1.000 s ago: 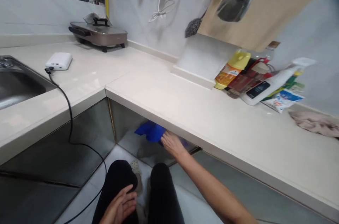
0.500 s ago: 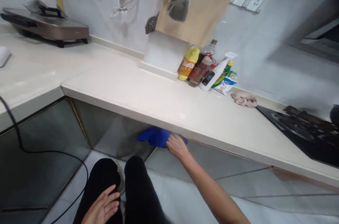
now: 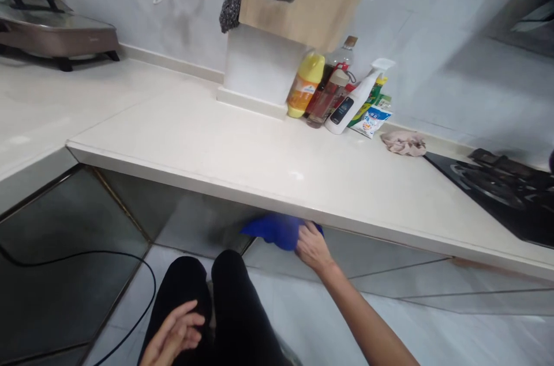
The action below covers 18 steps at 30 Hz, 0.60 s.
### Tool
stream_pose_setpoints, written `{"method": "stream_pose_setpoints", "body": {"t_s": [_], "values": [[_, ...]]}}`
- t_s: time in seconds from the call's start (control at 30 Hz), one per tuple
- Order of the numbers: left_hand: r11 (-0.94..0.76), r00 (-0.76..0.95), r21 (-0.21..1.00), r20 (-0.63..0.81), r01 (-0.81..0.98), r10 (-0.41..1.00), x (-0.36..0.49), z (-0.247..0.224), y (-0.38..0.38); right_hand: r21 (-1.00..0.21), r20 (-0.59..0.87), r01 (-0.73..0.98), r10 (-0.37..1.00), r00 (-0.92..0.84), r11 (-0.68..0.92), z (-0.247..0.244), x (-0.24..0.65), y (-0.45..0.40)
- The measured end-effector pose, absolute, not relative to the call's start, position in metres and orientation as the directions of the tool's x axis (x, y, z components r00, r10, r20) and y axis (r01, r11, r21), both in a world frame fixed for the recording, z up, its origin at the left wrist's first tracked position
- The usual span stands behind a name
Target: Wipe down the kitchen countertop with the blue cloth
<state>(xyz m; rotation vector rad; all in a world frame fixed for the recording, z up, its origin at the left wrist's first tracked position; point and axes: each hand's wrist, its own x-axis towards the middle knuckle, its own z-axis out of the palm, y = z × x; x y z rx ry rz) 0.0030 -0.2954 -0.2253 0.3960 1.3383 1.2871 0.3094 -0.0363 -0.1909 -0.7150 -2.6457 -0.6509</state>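
Note:
A blue cloth [image 3: 274, 231] is in my right hand [image 3: 312, 246], which presses it against the top of the cabinet front [image 3: 372, 250], just under the countertop's edge. Part of the cloth hangs loose to the left of the fingers. My left hand [image 3: 176, 331] rests over my left thigh, fingers loosely apart and slightly curled, with nothing in it.
Along the wall on the countertop [image 3: 208, 141] stand a yellow bottle [image 3: 306, 84], a white spray bottle [image 3: 352, 101] and small packets [image 3: 372, 120]. A crumpled rag [image 3: 404, 142] lies beside the gas stove [image 3: 489, 181]. An electric pan [image 3: 56, 31] sits left. A black cable [image 3: 108, 252] hangs low left.
My right hand has slid the blue cloth to the right along the cabinet front. My left hand has shifted slightly right, its fingers a little more curled. The camera view has moved too.

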Motion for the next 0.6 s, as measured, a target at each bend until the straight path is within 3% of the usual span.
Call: {"method": "stream_pose_setpoints", "body": {"t_s": [0.13, 0.23, 0.33, 0.4, 0.5, 0.6], "values": [[0.208, -0.293, 0.95, -0.272, -0.234, 0.916, -0.022, -0.18, -0.265, 0.347, 0.518, 0.627, 0.415, -0.748, 0.698, -0.204, 0.337, -0.042], [-0.033, -0.336, 0.992, 0.071, 0.119, 0.939, -0.032, -0.137, -0.232, 0.334, 0.583, 0.666, 0.41, -0.702, 0.667, -0.206, 0.338, -0.048], [-0.289, -0.275, 0.818, 0.465, 0.498, 0.841, -0.032, -0.094, -0.194, 0.281, 0.654, 0.695, 0.398, -0.643, 0.661, -0.204, 0.322, -0.053], [-0.344, -0.211, 0.644, 0.626, 0.683, 0.751, -0.027, -0.072, -0.169, 0.252, 0.691, 0.705, 0.387, -0.611, 0.663, -0.202, 0.307, -0.055], [-0.395, -0.068, 0.442, 0.73, 0.805, 0.68, -0.019, -0.058, -0.134, 0.204, 0.725, 0.716, 0.388, -0.568, 0.667, -0.201, 0.28, -0.058], [-0.421, 0.054, 0.339, 0.722, 0.841, 0.69, -0.016, -0.064, -0.108, 0.147, 0.746, 0.728, 0.409, -0.526, 0.669, -0.202, 0.256, -0.06]]}}
